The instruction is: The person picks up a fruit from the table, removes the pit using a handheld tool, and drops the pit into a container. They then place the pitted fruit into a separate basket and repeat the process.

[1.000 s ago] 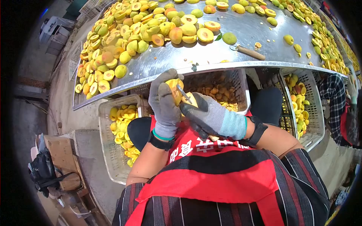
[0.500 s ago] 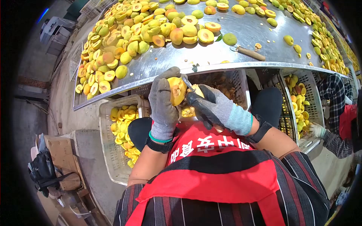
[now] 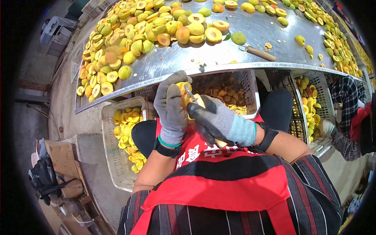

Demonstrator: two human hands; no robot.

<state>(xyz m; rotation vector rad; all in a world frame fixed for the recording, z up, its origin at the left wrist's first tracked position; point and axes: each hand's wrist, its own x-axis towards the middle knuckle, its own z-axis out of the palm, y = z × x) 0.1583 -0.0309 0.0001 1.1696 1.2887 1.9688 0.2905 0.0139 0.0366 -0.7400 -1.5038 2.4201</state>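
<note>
My left hand, in a grey work glove with a dark palm, is closed around a yellow peach half. My right hand, gloved the same way, grips a pitting knife; its pale handle end sticks out below the fingers. The metal tip of the knife touches the cut face of the peach. Both hands are close together, just below the table edge and above my apron. My fingers and thumb hide most of the peach and part of the tool.
Many halved peaches are piled on the metal table. A wooden-handled pitting tool lies there. Below stand a crate of peach halves, a crate of pits and another crate, beside a co-worker's sleeve.
The peach half has turned in my left hand, its cut face now less visible. My right hand has moved slightly left and down, with the tool's tip now against the fruit.
</note>
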